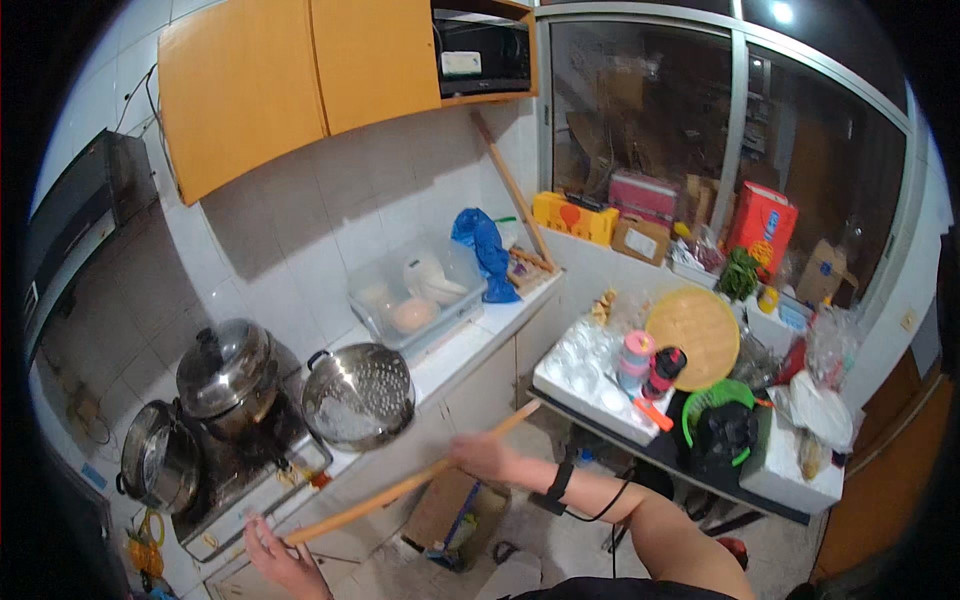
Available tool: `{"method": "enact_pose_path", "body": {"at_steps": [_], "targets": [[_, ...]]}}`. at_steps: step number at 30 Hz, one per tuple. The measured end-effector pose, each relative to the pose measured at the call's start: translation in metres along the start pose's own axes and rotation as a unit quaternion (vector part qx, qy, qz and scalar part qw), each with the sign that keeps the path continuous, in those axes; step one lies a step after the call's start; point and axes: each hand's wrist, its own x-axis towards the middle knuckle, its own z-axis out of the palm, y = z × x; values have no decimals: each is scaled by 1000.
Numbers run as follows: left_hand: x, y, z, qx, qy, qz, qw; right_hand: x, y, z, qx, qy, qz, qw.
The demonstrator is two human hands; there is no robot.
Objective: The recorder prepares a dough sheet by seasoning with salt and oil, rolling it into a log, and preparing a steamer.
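A long wooden stick (390,493) slants across the space in front of me. My right hand (484,456) is closed around it, nearer its far end, and is slightly blurred. At the stick's near end is my left hand (277,556), its fingers spread; whether it touches the wood is unclear. Just past my hands, a metal steamer pot (358,397) with a perforated inside sits at the counter edge. On the stove (247,480) stands a lidded metal pot (229,375), with another metal pot (157,456) to its left.
A plastic tub (420,296) holding pale rounded items and a blue plastic bag (484,251) rest on the counter (450,360). The right-hand table carries a foam box (581,367) with bottles, a round woven tray (694,337) and a green basket (716,401). A cardboard box (457,517) sits on the floor.
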Motion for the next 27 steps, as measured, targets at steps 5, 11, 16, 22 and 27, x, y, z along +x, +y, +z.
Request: {"method": "enact_pose_path", "body": {"at_steps": [5, 11, 16, 22, 27], "targets": [[27, 1, 114, -143, -21, -80, 986, 56, 169, -105, -293, 73, 167, 938], [92, 92, 111, -101, -194, -95, 971, 87, 359, -202, -229, 200, 335, 892], [123, 131, 124, -38, -339, -170, 924, 140, 523, -209, -125, 303, 407, 853], [75, 111, 159, -20, -306, -233, 923, 186, 661, -167, -123, 333, 432, 829], [98, 154, 188, 130, -322, -54, 936, 188, 750, -159, -152, 247, 491, 822]]}}
